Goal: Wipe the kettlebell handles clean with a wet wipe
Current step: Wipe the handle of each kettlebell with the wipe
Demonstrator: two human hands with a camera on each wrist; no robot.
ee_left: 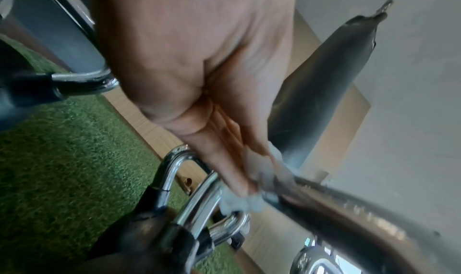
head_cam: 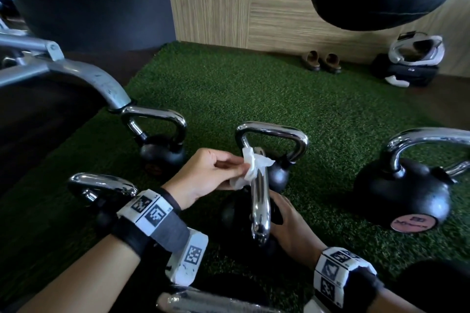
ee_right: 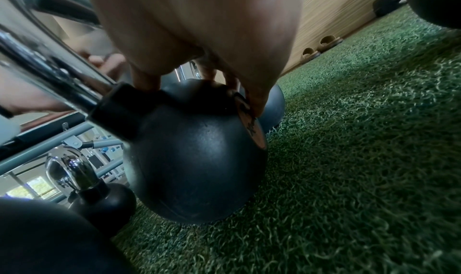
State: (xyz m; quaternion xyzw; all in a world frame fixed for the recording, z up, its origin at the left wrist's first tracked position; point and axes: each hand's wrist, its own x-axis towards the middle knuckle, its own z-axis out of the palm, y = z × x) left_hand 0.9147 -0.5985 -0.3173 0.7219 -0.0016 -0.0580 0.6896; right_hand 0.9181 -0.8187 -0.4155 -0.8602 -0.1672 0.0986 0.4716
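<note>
Pinching wet wipe against kettlebell handle: left hand. Right hand, at 4 o'clock from it, curls round kettlebell ball.

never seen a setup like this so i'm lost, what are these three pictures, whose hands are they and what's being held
There is no machine here. A person works with bare hands, wearing one camera on the head and one on each wrist, strapped on with patterned bands. The wide picture is the head view, and the other two look along each hand. Other kettlebells sit around on green turf. The left hand pinches a white wet wipe against the chrome handle of a tipped kettlebell. The right hand grips its black ball.
</note>
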